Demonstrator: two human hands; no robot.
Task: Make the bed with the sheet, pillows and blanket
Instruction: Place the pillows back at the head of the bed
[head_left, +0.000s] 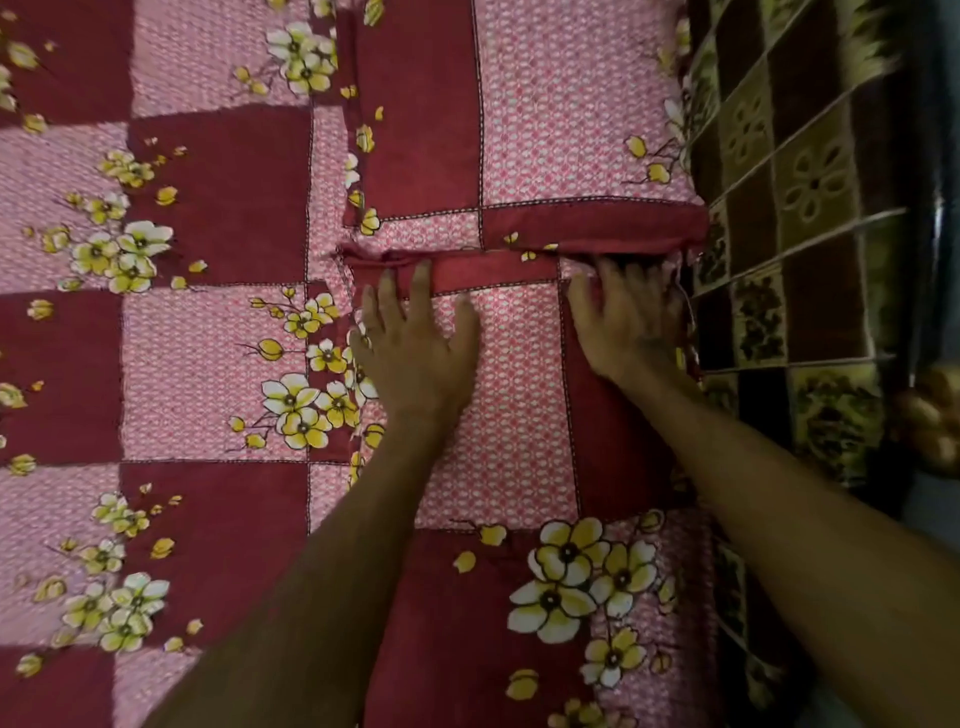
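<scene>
Pillows in maroon-and-pink patchwork cotton covers with yellow flowers lay end to end on the bed: the near pillow under both hands, and the far pillow just beyond it, their short ends touching or almost touching. Under them was spread the matching patchwork flowered sheet, flat over the mattress, so the sheet step looked already done. To the right of the pillows ran a dark brown and olive checked fabric with flower squares; it may have been the blanket, but I could not tell this for sure.

The left hand lay flat on the near pillow with its fingers straight and slightly spread, their tips at the maroon edge band. It held nothing; it seemed to press the cover down to make it smooth and to keep the pillow from sliding. The right hand was at the far right corner of the same pillow, its fingers bent down toward the gap between the two pillows. The picture was blurred there, so I could not tell if it pinched the cover edge or only pushed it in.

I judged that the person was squaring the near pillow against the far one, so that both made one tidy line along the side of the bed.
</scene>
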